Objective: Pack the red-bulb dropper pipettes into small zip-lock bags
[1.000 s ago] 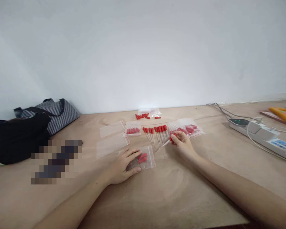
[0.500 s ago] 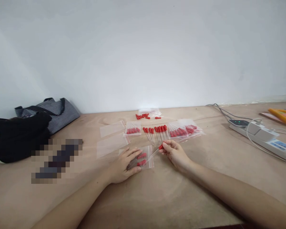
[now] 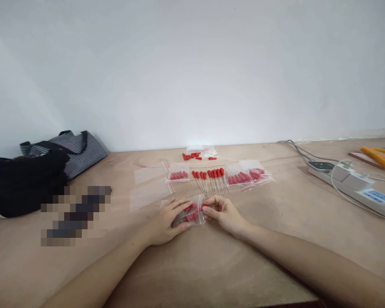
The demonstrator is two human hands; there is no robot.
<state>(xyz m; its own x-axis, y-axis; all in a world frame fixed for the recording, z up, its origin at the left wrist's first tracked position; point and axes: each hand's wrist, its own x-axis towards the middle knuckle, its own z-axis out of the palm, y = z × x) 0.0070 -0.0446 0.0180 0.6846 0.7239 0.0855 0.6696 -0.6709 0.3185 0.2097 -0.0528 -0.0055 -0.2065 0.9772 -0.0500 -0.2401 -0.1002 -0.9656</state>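
A clear zip bag (image 3: 197,219) with red-bulbed droppers inside lies flat on the wooden table. My left hand (image 3: 168,220) rests on its left part, fingers spread, pressing it down. At the bag's right-hand opening, my right hand (image 3: 223,214) pinches the red bulb of a dropper (image 3: 204,207); its glass tube goes into the bag. Just beyond the hands, loose droppers (image 3: 216,173) with red bulbs lie in a row, tubes toward me. Filled bags sit on both sides of the row, one on the left (image 3: 179,173) and several overlapping on the right (image 3: 239,176).
Flat clear bags (image 3: 149,194) lie left of the filled one. Loose red bulbs (image 3: 192,156) and another bag lie near the wall. Black and striped bags (image 3: 80,156) stand at far left, beside a blurred dark object. A power strip (image 3: 365,188) with cables is at right.
My right hand has moved left and slightly down to the bag's opening, and the dropper it pinches has gone further into the bag. My left hand has stayed in place.
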